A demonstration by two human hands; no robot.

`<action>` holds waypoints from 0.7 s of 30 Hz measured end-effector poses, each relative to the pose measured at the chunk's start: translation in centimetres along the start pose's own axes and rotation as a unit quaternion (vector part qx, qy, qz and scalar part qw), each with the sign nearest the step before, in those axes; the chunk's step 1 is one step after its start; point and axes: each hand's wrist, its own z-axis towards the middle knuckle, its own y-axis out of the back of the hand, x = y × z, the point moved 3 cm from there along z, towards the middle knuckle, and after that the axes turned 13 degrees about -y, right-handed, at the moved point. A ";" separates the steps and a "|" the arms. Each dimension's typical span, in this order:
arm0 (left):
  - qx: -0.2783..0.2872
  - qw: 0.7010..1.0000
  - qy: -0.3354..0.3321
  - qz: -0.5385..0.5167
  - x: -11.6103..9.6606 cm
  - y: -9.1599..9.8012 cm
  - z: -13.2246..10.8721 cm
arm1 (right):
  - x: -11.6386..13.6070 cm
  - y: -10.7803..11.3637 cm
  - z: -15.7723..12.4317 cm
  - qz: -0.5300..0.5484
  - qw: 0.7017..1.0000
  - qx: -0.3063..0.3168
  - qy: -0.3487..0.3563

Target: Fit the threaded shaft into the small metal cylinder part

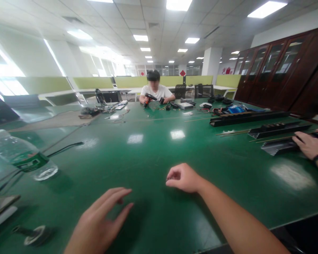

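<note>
My left hand (100,220) hovers just above the green table (148,155) near its front edge, fingers stretched out and slightly apart, holding nothing. My right hand (182,177) rests on the table a little farther in, fingers curled into a loose pinch; whether anything small sits between the fingertips I cannot make out. Bare green table surface lies under both hands.
A clear plastic water bottle (22,157) lies at the left beside a black cable (63,148). A round black-and-white part (34,235) sits at the front left. Long black metal channels (250,117) lie at the right, where another person's hand (308,144) rests. A seated person (155,92) works at the far end.
</note>
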 end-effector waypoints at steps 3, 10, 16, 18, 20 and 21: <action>0.092 0.990 -0.110 0.010 -3.0 -4.5 4.3 | 0.2 -0.3 -0.1 0.037 0.999 0.027 0.007; 0.229 0.961 -0.151 0.010 -5.8 -9.1 9.8 | 0.4 -0.2 0.0 0.065 0.995 0.068 0.022; 0.141 0.985 -0.089 -0.047 -2.6 -6.6 7.9 | 0.7 -0.1 -0.2 0.068 0.995 0.073 0.000; 0.104 0.992 -0.042 -0.052 -0.7 -4.5 6.5 | 0.8 -0.2 -0.3 0.045 0.996 0.071 -0.001; 0.064 0.997 0.010 -0.039 1.2 -1.8 4.9 | 0.8 -0.2 -0.3 0.022 0.998 0.066 0.005; 0.042 0.998 0.041 -0.024 2.0 -0.3 4.0 | 0.8 -0.2 -0.4 0.014 0.998 0.064 0.009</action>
